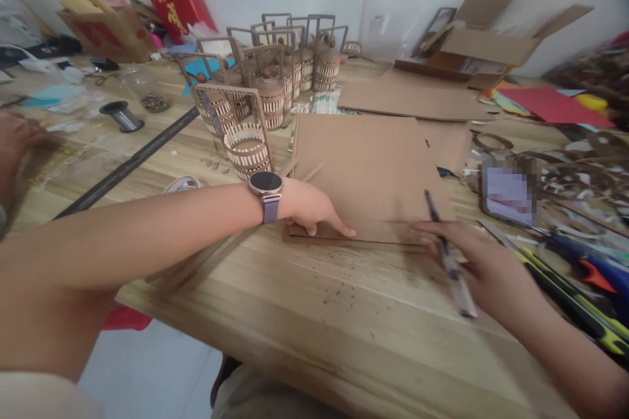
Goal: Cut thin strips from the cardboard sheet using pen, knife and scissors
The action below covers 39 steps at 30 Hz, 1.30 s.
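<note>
A brown cardboard sheet [373,170] lies flat on the wooden table in front of me. My left hand [314,206], with a watch [266,183] on its wrist, presses on the sheet's near left part; one finger is stretched along the surface, the others are bent and partly hidden. At the sheet's near right edge, my right hand [472,255] grips a pen [449,262], slightly blurred, and its fingertips touch the cardboard. Thin strips [312,172] lie by the left hand. Just beyond that hand stands a small handled basket [248,147].
Several lidded baskets [275,95] stand behind the sheet. On the right are a yellow-black utility knife [565,301], a phone [508,190] and curled brown strips [590,170]. An open carton [486,46] sits at the back; another person's hand [19,141] is at far left.
</note>
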Tool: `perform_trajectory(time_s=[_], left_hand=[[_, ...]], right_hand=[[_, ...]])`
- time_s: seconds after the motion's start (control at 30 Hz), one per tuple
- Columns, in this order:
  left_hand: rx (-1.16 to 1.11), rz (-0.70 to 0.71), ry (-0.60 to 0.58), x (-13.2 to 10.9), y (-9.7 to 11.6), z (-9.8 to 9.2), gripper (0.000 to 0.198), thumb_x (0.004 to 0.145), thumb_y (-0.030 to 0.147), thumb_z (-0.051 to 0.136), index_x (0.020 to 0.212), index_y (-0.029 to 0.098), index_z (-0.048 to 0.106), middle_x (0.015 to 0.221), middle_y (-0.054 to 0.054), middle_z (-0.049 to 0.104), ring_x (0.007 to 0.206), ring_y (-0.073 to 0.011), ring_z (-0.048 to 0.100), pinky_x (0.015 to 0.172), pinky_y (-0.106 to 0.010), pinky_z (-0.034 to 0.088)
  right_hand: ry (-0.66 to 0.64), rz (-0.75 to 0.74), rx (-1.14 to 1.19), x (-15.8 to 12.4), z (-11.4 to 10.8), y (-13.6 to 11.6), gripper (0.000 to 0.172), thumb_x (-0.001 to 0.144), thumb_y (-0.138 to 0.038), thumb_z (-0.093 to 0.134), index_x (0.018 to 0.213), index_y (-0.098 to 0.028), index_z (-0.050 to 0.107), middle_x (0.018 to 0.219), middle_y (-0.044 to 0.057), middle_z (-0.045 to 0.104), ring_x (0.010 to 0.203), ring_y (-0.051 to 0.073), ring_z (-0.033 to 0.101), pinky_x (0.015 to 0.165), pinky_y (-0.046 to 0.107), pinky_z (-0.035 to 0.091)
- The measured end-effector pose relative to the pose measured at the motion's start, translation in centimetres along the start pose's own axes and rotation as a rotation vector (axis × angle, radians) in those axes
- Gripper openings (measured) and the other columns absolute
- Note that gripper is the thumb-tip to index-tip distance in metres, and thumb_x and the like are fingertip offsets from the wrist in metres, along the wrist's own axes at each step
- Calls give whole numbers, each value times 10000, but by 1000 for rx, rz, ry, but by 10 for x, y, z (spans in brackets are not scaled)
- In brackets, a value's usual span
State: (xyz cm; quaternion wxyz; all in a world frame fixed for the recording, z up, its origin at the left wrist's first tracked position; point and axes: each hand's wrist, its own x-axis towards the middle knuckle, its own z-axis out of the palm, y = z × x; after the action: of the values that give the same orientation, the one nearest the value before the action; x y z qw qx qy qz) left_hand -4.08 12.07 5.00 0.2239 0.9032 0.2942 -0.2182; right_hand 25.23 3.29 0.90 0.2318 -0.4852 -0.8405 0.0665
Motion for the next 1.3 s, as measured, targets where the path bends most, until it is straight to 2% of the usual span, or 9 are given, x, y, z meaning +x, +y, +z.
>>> perform_trajectory(time_s=[0.1, 0.3, 0.37, 0.5, 0.7, 1.3], left_hand=[[118, 4, -71, -7, 5, -3, 763, 847, 127, 684, 1452, 514, 422, 949, 25, 773, 657, -142, 602, 603, -211, 392], [172, -26, -37, -25, 0, 0, 655, 932, 199, 627, 1491, 457, 401, 1194, -28, 719, 904, -190, 648, 677, -242, 387], [196, -38, -19, -30, -3, 2, 619, 945, 218, 618, 1485, 450, 422, 1193, -36, 693, 944, -188, 634, 676, -236, 376], [269, -73, 16, -40, -3, 4, 549, 954, 220, 602, 1451, 427, 496, 1094, -46, 626, 891, -165, 600, 652, -232, 353], [259, -83, 44, -50, -5, 10, 537, 961, 199, 585, 1453, 400, 505, 1064, -33, 565, 876, -152, 560, 647, -235, 342], [251, -55, 98, -50, -14, 21, 562, 921, 184, 620, 1430, 406, 532, 1027, -29, 548, 855, -167, 540, 637, -258, 333]], right_hand=[[-100, -147, -27, 19, 13, 3, 270, 972, -375, 498, 1088, -242, 702, 1077, 111, 762, 928, 272, 740, 756, 406, 614], [-148, -169, 4, 32, 24, -1, 257, 963, -306, 478, 1045, -203, 699, 1005, 123, 759, 877, 255, 736, 719, 375, 604], [-160, -165, 18, 34, 24, -5, 250, 959, -299, 476, 1038, -219, 699, 995, 108, 759, 872, 247, 732, 722, 368, 599], [-190, -163, 53, 38, 27, -8, 237, 952, -283, 477, 1024, -251, 700, 993, 84, 756, 879, 236, 725, 738, 364, 590], [-199, -225, 122, 43, 33, -7, 245, 962, -269, 468, 1033, -206, 695, 1000, 119, 752, 914, 245, 711, 773, 380, 585], [-202, -153, 166, 42, 39, -10, 237, 943, -252, 487, 1057, -243, 693, 986, 87, 725, 912, 231, 688, 779, 365, 559]])
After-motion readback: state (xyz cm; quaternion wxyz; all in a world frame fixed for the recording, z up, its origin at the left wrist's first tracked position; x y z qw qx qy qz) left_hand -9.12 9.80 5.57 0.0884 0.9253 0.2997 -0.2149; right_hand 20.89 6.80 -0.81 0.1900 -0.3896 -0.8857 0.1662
